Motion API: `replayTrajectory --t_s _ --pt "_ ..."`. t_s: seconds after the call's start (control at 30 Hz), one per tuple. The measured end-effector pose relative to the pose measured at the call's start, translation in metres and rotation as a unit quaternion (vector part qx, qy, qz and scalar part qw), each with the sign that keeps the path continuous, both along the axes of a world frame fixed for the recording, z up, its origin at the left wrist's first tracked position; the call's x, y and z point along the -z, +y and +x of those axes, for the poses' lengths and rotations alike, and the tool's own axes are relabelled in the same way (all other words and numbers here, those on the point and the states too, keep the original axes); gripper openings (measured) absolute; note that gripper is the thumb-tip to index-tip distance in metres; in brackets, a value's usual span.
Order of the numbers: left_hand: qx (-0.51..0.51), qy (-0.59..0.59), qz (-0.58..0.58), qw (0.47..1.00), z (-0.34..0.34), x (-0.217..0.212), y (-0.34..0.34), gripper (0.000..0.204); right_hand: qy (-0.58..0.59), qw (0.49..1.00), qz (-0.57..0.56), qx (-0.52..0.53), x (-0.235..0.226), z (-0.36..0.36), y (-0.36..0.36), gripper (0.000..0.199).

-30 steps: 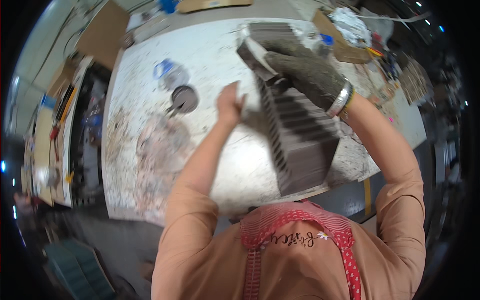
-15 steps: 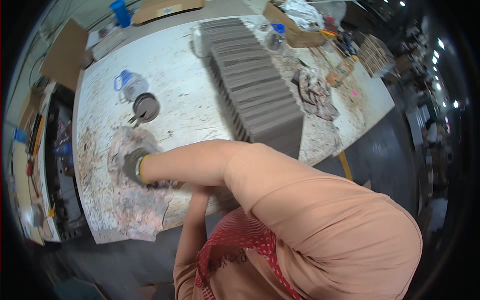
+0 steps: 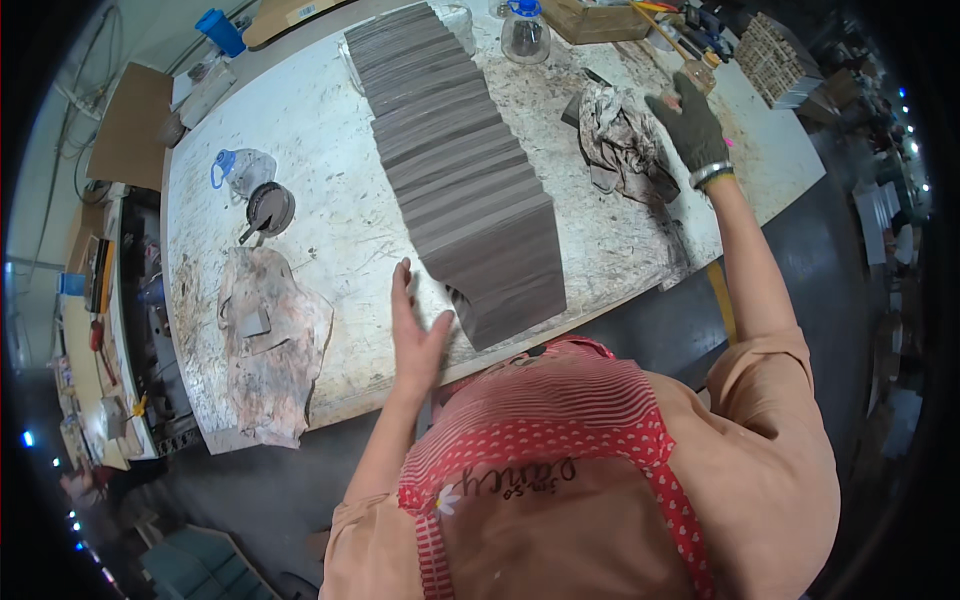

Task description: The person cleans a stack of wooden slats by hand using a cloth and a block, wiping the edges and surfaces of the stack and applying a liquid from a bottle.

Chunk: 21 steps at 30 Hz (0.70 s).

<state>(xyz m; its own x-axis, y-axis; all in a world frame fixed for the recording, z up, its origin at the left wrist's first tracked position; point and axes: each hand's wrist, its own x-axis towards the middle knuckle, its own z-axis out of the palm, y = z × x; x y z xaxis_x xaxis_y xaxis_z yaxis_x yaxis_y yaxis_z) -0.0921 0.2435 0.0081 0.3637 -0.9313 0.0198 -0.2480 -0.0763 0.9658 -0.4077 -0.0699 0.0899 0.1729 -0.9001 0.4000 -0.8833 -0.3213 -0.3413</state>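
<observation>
A long row of thin grey-brown boards (image 3: 470, 190), packed face to face, stretches across the worktable from its near edge to the far side. My bare left hand (image 3: 418, 338) is open beside the near left end of this row, fingers pointing up and thumb apart. At the right, my right hand (image 3: 692, 130) wears a dark glove and has its fingers spread, with nothing seen in it. It is just above a crumpled stained rag (image 3: 622, 140) and close to a bottle (image 3: 700, 75) with amber contents, partly hidden by the fingers.
On the left lie a stained cloth (image 3: 270, 385) with a small grey block (image 3: 254, 322) on it, a round tin (image 3: 272, 207) with a dark tool, and a clear jug (image 3: 250, 174). A blue-capped bottle (image 3: 526, 40) and a cardboard box (image 3: 596, 22) stand at the back.
My right hand has swung from the left cloth across to the far right. My left hand, hidden before, now shows beside the boards. The whole view has shifted.
</observation>
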Motion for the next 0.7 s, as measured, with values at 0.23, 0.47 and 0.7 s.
replayTrajectory --t_s 0.23,0.47,0.7 --pt "-0.089 0.01 0.006 0.996 -0.053 -0.008 -0.033 0.077 0.095 0.993 0.067 0.024 0.107 -0.006 0.016 0.077" --pt "-0.138 0.017 0.006 0.99 -0.059 -0.013 -0.044 0.065 -0.202 0.976 -0.035 -0.078 0.064 -0.035 0.003 0.055" --pt "-0.097 0.042 0.006 0.994 -0.05 -0.005 -0.044 0.057 -0.218 0.88 0.117 -0.407 -0.06 0.075 0.114 0.052"
